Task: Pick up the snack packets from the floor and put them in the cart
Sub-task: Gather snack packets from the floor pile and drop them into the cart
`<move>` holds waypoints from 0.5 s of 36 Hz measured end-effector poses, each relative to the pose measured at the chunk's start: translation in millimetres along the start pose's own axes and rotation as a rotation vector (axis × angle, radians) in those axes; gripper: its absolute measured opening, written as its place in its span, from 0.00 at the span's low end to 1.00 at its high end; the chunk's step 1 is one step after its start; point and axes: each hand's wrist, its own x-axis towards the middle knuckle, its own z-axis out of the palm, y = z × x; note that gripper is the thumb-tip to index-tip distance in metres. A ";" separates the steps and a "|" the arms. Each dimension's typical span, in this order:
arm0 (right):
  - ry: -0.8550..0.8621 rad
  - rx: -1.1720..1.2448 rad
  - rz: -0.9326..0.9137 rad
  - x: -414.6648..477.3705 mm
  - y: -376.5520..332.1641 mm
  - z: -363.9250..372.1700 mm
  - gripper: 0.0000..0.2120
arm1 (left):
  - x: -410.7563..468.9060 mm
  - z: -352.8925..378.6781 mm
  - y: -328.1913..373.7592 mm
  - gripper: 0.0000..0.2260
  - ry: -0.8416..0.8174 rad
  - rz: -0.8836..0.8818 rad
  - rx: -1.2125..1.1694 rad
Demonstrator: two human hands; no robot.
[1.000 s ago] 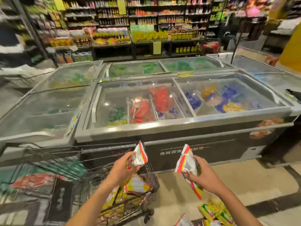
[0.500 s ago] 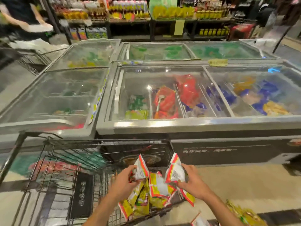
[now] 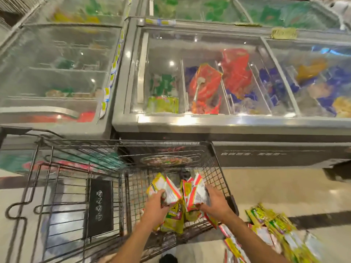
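Left hand grips a snack packet, right hand grips a second packet, both inside the cart, right rim close.

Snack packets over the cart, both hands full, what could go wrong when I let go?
1. The right hand holds the right packet close to the cart side wall, so it may fall outside onto the floor.
2. The left packet in the left hand hangs over the heaped cart pile, which might slide.
3. The floor packets lie close beside you; you could tread on them.
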 end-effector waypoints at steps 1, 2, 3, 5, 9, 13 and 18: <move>0.001 -0.009 0.015 4.5 0.3 4.2 0.44 | 2.5 2.7 -3.4 0.27 -0.013 -0.015 -0.003; 0.000 -0.015 0.025 7.6 -0.6 7.9 0.43 | 4.3 5.3 -5.9 0.28 -0.027 -0.028 -0.007; -0.005 -0.022 0.031 10.3 -1.4 11.3 0.42 | 5.8 7.0 -7.1 0.29 -0.042 -0.036 -0.013; -0.017 -0.045 0.032 16.8 -2.7 18.2 0.42 | 10.0 11.6 -10.0 0.28 -0.068 -0.053 -0.025; -0.023 -0.062 0.030 33.2 -1.0 33.0 0.41 | 16.4 23.8 -15.6 0.27 -0.069 -0.096 -0.049; -0.049 -0.105 0.023 49.3 0.4 45.9 0.37 | 25.3 41.5 -22.3 0.25 -0.077 -0.134 -0.053; -0.093 -0.118 0.062 63.3 5.5 59.8 0.33 | 34.7 53.3 -18.6 0.26 -0.111 -0.142 -0.082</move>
